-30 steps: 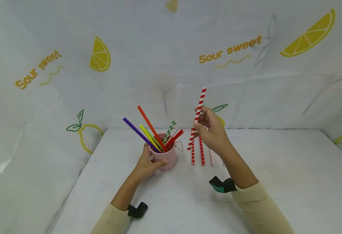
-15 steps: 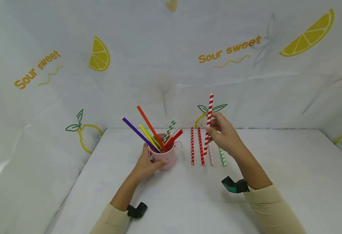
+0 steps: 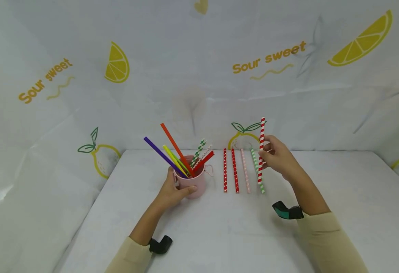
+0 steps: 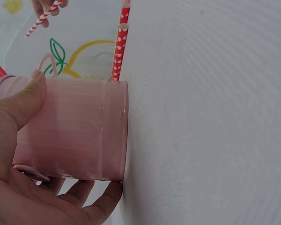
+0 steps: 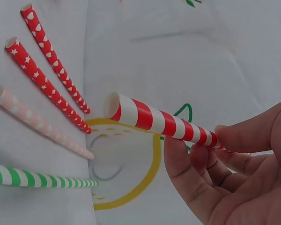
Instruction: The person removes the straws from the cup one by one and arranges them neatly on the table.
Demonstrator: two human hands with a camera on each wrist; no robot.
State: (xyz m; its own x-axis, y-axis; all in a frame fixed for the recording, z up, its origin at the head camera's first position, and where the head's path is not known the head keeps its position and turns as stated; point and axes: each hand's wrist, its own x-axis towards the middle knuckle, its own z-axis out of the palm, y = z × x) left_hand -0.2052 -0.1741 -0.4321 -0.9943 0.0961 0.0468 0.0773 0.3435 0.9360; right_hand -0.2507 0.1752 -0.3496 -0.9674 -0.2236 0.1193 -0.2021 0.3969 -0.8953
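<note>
My left hand (image 3: 173, 192) grips a pink metal cup (image 4: 75, 131) that stands on the table, thumb on the near side and fingers behind. Purple (image 3: 158, 151), orange (image 3: 172, 140), yellow, green-striped and red straws lean out of the cup. My right hand (image 3: 279, 157) pinches a red-and-white striped straw (image 5: 152, 117) between thumb and fingers, nearly upright in the head view. It is held above the table, in front of a green-striped straw (image 5: 42, 179). Left of that lie a pink straw (image 5: 42, 123), a red star straw (image 5: 47, 84) and a red heart straw (image 5: 56, 58).
The straws lie in a row, side by side, right of the cup on the white table (image 3: 206, 235). A white cloth backdrop (image 3: 192, 57) with printed lemons rises behind the table's back edge. A thin wire handle (image 3: 209, 170) sticks out from the cup's right side.
My right hand has moved to the right and slightly down with the striped straw, from over the red straws to over the green-striped one. My left hand and the cup have stayed put.
</note>
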